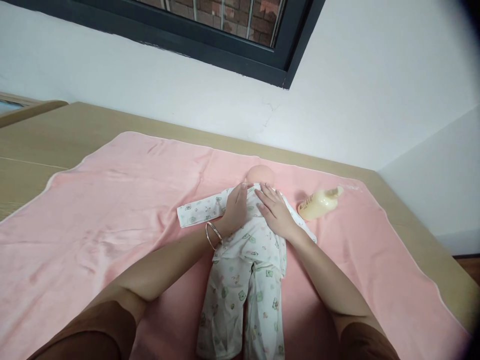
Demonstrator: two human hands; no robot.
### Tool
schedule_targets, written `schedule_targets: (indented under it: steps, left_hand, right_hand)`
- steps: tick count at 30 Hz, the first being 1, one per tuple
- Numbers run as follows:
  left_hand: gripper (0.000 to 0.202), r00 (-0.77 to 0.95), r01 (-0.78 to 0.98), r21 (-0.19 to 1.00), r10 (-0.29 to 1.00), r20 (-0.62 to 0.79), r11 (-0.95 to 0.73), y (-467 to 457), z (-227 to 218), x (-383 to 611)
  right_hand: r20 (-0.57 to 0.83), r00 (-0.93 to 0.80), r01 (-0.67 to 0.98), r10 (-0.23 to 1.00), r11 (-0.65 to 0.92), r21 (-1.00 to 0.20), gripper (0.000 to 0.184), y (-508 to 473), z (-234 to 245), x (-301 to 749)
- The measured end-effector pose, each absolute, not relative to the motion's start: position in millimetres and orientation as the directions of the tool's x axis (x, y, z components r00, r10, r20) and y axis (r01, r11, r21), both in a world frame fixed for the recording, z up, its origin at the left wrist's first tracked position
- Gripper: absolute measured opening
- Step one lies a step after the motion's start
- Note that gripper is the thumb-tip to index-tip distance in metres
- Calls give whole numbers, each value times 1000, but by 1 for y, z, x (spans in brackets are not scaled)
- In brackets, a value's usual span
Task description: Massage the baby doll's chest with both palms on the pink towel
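A baby doll (pixel 260 175) in a white printed romper (pixel 245 280) lies on its back on a pink towel (pixel 112 200), head away from me. My left hand (pixel 235 207), with a bangle on its wrist, lies flat on the doll's chest near the collar, fingers stretched out. My right hand (pixel 273 210) rests flat beside it on the other side of the chest, fingers also extended. One sleeve (pixel 198 211) of the romper sticks out to the left.
A pale yellow bottle (pixel 318 204) lies on its side on the towel, right of the doll's head. The towel covers a wooden table (pixel 45 135) against a white wall with a dark-framed window (pixel 232 45) above.
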State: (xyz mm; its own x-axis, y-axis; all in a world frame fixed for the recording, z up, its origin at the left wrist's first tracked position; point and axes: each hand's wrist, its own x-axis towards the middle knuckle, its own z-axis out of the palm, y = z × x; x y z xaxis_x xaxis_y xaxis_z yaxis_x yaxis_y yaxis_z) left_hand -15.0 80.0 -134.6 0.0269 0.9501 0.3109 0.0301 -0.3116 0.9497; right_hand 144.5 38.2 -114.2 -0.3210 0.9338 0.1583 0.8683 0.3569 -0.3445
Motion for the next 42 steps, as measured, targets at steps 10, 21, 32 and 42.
schedule_targets:
  steps: [10, 21, 32, 42]
  left_hand:
    - [27, -4, 167, 913, 926, 378, -372, 82, -141, -17]
    - [31, 285, 665, 526, 832, 476, -530, 81, -144, -18]
    - [38, 447, 821, 193, 816, 367, -537, 58, -117, -19]
    - [27, 445, 777, 319, 832, 332, -543, 81, -119, -28]
  right_hand:
    - [144, -290, 909, 946, 320, -268, 51, 20, -109, 128]
    - [112, 38, 967, 993, -9, -255, 45, 37, -100, 147]
    - [208, -127, 978, 970, 157, -138, 44, 18, -100, 132]
    - [87, 46, 980, 995, -28, -196, 46, 35, -91, 147]
